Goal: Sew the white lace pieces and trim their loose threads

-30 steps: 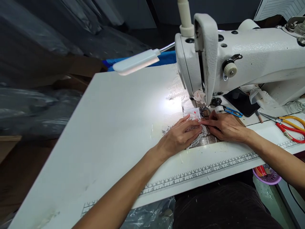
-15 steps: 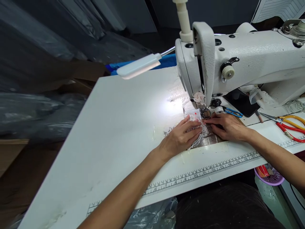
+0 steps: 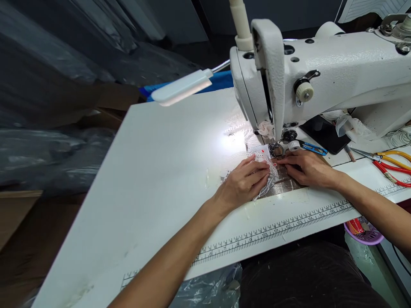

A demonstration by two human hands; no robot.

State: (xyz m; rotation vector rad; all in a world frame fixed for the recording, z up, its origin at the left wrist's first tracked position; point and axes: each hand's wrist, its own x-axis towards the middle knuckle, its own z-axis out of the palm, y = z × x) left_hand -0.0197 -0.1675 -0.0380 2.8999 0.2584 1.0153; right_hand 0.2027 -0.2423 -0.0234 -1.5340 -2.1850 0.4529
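A piece of white lace with small red marks lies on the sewing machine's metal bed plate, in front of the presser foot. My left hand rests flat on the lace, fingers stretched out, covering much of it. At the right edge of the lace, close to the foot, are the outstretched fingertips of my right hand; its thumb sits apart, lower down. The needle cannot be made out. The white sewing machine rises behind both hands.
Blue thread snips, a black phone and scissors with red and yellow handles lie right of the machine head. A lamp lights the white table. A purple basket hangs below the ruler-marked edge.
The camera view has shifted slightly, moving the machine up and left in the picture. My left fingers have drawn back a little on the lace; the right hand stays at its edge.
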